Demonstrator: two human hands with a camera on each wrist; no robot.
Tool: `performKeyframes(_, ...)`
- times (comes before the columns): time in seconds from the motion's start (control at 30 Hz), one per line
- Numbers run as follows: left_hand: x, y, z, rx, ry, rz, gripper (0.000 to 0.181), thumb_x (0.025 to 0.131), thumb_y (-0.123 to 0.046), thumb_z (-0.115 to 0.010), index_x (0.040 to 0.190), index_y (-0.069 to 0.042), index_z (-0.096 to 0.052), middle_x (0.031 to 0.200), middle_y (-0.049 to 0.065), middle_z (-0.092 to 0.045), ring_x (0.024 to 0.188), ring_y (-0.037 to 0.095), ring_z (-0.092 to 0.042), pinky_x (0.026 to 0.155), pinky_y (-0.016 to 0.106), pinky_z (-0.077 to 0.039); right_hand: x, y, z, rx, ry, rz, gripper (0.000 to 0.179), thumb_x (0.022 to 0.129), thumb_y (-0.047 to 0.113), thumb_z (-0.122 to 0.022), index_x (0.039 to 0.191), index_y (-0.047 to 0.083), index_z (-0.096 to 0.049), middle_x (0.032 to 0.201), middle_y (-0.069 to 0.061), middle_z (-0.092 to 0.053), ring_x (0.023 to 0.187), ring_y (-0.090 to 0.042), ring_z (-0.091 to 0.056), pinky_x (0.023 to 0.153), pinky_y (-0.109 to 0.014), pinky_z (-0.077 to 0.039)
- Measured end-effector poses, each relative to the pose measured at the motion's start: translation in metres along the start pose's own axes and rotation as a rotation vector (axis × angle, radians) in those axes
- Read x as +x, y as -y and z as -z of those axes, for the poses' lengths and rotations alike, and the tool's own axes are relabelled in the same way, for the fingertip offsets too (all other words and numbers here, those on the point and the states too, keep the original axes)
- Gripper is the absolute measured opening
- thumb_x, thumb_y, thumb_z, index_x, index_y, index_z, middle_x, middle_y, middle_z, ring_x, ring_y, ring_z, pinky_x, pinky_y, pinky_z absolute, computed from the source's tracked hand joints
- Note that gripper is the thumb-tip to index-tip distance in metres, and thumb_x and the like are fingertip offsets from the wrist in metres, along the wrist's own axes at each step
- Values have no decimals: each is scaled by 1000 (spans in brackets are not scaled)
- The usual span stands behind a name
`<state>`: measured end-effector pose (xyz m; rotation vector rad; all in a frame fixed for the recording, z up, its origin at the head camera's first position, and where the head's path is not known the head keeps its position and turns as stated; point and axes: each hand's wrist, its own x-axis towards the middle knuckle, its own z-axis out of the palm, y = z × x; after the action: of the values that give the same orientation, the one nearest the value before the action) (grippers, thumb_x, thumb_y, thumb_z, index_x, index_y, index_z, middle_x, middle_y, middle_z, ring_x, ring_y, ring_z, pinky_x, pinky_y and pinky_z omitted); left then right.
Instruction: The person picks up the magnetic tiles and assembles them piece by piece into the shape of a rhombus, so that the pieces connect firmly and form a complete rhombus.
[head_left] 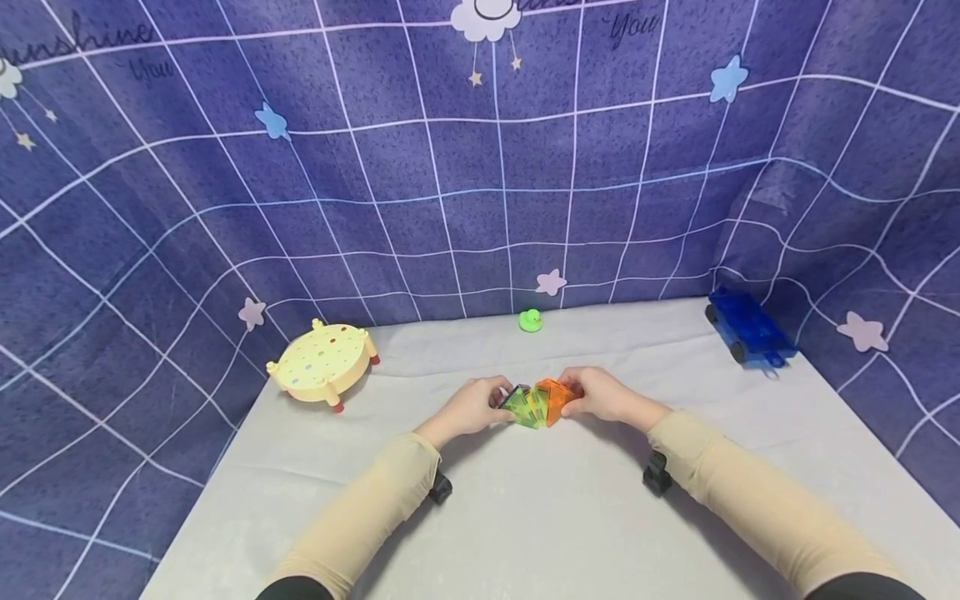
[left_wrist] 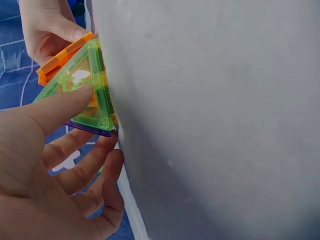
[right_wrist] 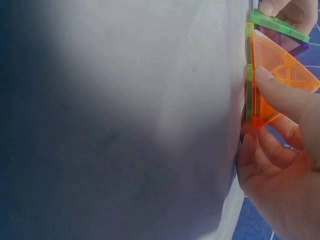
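A small cluster of clear magnetic tiles stands on the white table [head_left: 570,517] between both hands. My left hand [head_left: 504,400] pinches the green triangle tile [head_left: 519,407]. Its thumb [left_wrist: 60,107] presses the face of the green triangle tile [left_wrist: 85,80], and its fingers curl under a purple tile [left_wrist: 92,129]. My right hand [head_left: 573,393] pinches the orange triangle tile [head_left: 553,398]. In the right wrist view the thumb [right_wrist: 282,97] lies on the orange triangle tile [right_wrist: 277,67], with a green tile [right_wrist: 277,24] beyond it. The tiles lean together, edges touching.
A cream round toy table [head_left: 322,364] with coloured dots stands at the back left. A small green duck [head_left: 530,321] sits at the back centre. A blue wheeled base [head_left: 747,327] lies at the back right. A purple grid-patterned cloth [head_left: 480,183] walls in the table.
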<state>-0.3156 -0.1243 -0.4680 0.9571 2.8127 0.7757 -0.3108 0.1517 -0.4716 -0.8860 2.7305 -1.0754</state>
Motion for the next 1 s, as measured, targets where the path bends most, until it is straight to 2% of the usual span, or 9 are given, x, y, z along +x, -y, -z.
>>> performKeyframes(0.23, 0, -2, 0, 1, -10, 1, 34, 84, -22, -84, 110, -9, -68, 79, -5, -66, 64, 5, -58, 68, 28, -51, 0, 0, 3, 24, -42, 44, 37, 78, 7, -85, 111, 2, -68, 94, -2, -71, 87, -18, -66, 85, -43, -55)
performKeyframes(0.37, 0, -2, -1, 5, -12, 6, 34, 83, -24, -85, 109, -10, -67, 79, -5, -66, 64, 5, -58, 68, 28, -51, 0, 0, 4, 51, -68, 93, 37, 79, 3, -83, 112, 1, -67, 94, -4, -70, 86, -19, -66, 83, -42, -56)
performKeyframes(0.6, 0, -3, -2, 13, -9, 25, 35, 83, -26, -86, 108, -11, -67, 80, -5, -66, 66, 6, -59, 69, 28, -51, 2, 6, 6, 95, -65, 49, 39, 82, 0, -81, 118, 0, -66, 102, -10, -70, 93, -27, -67, 87, -47, -55)
performKeyframes(0.83, 0, -3, -2, 18, -3, 43, 35, 83, -27, -85, 109, -11, -67, 81, -5, -67, 69, 7, -60, 70, 28, -51, 4, 12, 7, 94, -77, 67, 39, 84, -2, -79, 120, -1, -66, 112, -14, -70, 92, -28, -67, 83, -43, -56)
performKeyframes(1.0, 0, -6, -1, 17, -2, 53, 35, 83, -27, -85, 108, -11, -67, 81, -5, -66, 68, 7, -60, 69, 29, -51, 5, 14, 9, 97, -73, 78, 38, 84, -3, -78, 119, -2, -65, 112, -17, -70, 89, -28, -67, 80, -38, -56)
